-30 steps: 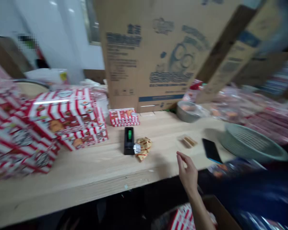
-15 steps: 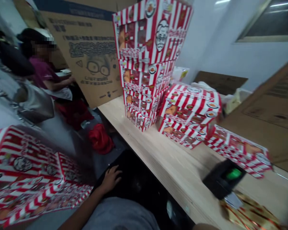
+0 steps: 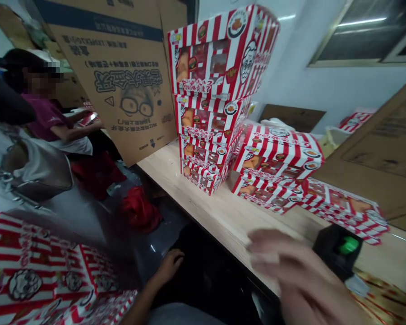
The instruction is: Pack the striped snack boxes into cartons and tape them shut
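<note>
My left hand (image 3: 172,264) rests on my dark-clothed leg below the table edge, fingers loosely spread and nothing in them. My right hand (image 3: 291,262), blurred by motion, is over the table front with fingers stretched out; I see nothing in it. Right beside it stands a black tape dispenser-like block (image 3: 338,250) with a green part. Beyond the hand, red-and-white striped boxes with clear windows form a tall stack (image 3: 206,117). A shorter pair of the same boxes (image 3: 277,158) sits to its right. Flat striped cartons (image 3: 345,205) lie farther right.
Gold-coloured packaging (image 3: 385,295) lies at the table's right front. More striped boxes (image 3: 37,271) are stacked at lower left. A big cardboard carton (image 3: 128,81) stands behind the table; another (image 3: 375,158) leans at right. A co-worker (image 3: 47,108) sits at far left.
My right hand has come into view from the bottom, over the table. My left hand stays on my leg. The view has shifted slightly.
</note>
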`<state>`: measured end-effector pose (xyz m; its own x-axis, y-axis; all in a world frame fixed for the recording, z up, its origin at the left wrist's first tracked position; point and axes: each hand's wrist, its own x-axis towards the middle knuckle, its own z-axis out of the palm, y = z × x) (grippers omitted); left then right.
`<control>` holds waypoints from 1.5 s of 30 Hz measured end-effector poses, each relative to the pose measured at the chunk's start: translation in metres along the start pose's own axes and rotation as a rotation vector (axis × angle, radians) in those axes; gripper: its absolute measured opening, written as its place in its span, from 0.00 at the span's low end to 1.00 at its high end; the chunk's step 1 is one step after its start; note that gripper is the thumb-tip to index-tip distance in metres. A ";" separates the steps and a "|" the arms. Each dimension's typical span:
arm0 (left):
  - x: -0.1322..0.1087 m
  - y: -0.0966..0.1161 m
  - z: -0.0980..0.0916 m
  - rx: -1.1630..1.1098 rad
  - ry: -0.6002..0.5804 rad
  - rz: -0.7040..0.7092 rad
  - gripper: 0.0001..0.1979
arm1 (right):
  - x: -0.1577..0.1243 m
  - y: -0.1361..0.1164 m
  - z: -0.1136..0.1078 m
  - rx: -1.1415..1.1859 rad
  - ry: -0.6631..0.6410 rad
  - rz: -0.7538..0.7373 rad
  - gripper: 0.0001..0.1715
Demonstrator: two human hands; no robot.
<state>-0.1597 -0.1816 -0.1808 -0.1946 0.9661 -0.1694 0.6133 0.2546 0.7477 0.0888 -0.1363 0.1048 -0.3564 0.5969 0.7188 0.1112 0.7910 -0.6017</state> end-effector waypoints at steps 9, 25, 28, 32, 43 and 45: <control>0.110 0.051 -0.124 -0.391 0.562 0.063 0.27 | -0.011 0.134 0.068 -0.089 0.007 0.569 0.20; -0.077 0.016 -0.032 0.094 0.613 0.185 0.12 | -0.033 0.181 0.162 -0.883 -0.611 0.396 0.40; -0.163 -0.001 -0.064 0.602 0.926 0.129 0.13 | -0.019 0.186 0.173 -0.812 -0.690 0.269 0.38; -0.241 0.038 -0.144 0.906 1.461 -0.238 0.16 | -0.018 0.189 0.171 -0.779 -0.754 0.188 0.38; -0.200 0.101 -0.264 0.772 1.063 -0.666 0.19 | -0.021 0.187 0.164 -0.779 -0.748 0.134 0.37; -0.190 0.099 -0.268 0.767 1.046 -0.697 0.20 | -0.021 0.187 0.164 -0.779 -0.738 0.130 0.37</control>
<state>-0.2669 -0.3509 0.0975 -0.8623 0.2574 0.4360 0.3472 0.9274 0.1393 -0.0350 -0.0225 -0.0802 -0.7411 0.6603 0.1214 0.6552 0.7508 -0.0838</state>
